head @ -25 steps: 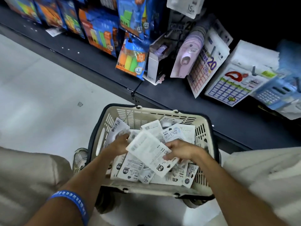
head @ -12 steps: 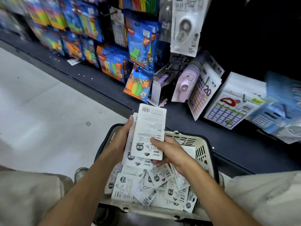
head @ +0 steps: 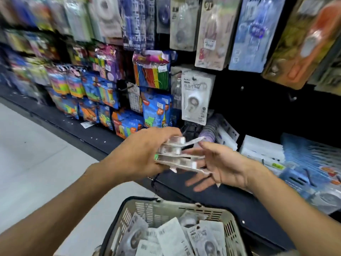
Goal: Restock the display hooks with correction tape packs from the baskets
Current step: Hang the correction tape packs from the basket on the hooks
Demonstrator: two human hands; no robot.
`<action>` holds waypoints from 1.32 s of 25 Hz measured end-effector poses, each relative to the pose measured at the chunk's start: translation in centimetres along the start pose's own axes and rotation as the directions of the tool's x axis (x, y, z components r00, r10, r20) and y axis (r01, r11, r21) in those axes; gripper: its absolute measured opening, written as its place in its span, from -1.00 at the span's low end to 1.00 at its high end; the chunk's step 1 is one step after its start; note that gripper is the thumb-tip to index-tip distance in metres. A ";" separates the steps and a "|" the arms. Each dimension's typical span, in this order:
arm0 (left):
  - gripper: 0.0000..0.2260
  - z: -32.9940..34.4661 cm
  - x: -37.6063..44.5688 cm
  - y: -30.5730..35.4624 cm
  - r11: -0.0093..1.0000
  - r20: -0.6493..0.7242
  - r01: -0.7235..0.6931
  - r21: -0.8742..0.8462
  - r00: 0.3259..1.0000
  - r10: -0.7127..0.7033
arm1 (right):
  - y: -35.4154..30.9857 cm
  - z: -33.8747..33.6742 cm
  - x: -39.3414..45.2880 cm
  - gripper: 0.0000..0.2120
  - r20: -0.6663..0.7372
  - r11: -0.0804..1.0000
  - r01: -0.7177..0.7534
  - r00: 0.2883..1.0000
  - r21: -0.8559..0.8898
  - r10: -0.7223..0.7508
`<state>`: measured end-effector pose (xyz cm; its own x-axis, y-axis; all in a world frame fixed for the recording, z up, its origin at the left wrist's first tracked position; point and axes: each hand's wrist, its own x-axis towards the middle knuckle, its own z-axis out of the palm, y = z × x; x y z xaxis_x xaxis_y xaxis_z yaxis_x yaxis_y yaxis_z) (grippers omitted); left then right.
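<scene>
My left hand (head: 140, 156) grips a stack of white correction tape packs (head: 180, 156), held flat and seen edge-on above the basket. My right hand (head: 219, 165) is beside the stack with fingers straight, its palm touching the packs' right ends. Below, a beige plastic basket (head: 162, 206) holds several more white correction tape packs (head: 171, 239). One matching pack (head: 196, 98) hangs on a display hook straight ahead, above my hands.
Coloured stationery packs (head: 103, 97) hang on hooks to the left, larger carded items (head: 249, 34) above. Calculators and boxes (head: 299, 163) lie on the dark bottom shelf (head: 212, 196) at right. Pale floor (head: 36, 154) stretches to the left.
Both hands have lifted the packs up out of the basket and turned them flat. My view has tilted up toward the hooks, and the right hand has loosened from gripping to straight fingers.
</scene>
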<state>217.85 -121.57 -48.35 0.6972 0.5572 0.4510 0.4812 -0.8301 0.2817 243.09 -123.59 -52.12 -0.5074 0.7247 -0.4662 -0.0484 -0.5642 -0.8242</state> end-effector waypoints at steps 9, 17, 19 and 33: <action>-0.30 0.1 1.7 -2.6 0.751 0.012 -0.338 0.568 0.915 0.404 | -4.4 1.8 4.0 -0.37 0.177 0.981 0.131 0.972 0.145 -0.156; -0.63 -1.3 2.9 -2.0 0.373 0.000 0.423 -0.826 0.662 -0.749 | -6.7 3.5 5.3 -0.38 -0.156 0.840 0.498 0.867 0.216 -0.474; -0.64 -1.2 3.1 -2.3 0.055 0.246 0.401 -0.914 0.658 -0.712 | -6.9 3.1 5.4 -0.35 -0.245 0.820 0.547 0.829 0.169 -0.502; -0.44 -3.0 0.4 -2.7 0.079 0.051 0.228 -0.971 0.515 -0.855 | -8.5 2.5 5.7 -0.77 -0.592 0.727 0.521 0.436 -0.448 -0.678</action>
<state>215.21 -119.12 -46.36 -0.0249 0.9983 -0.0520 -0.3190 0.0413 0.9468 238.43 -115.67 -47.01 0.3204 0.9328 0.1650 0.0854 0.1450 -0.9857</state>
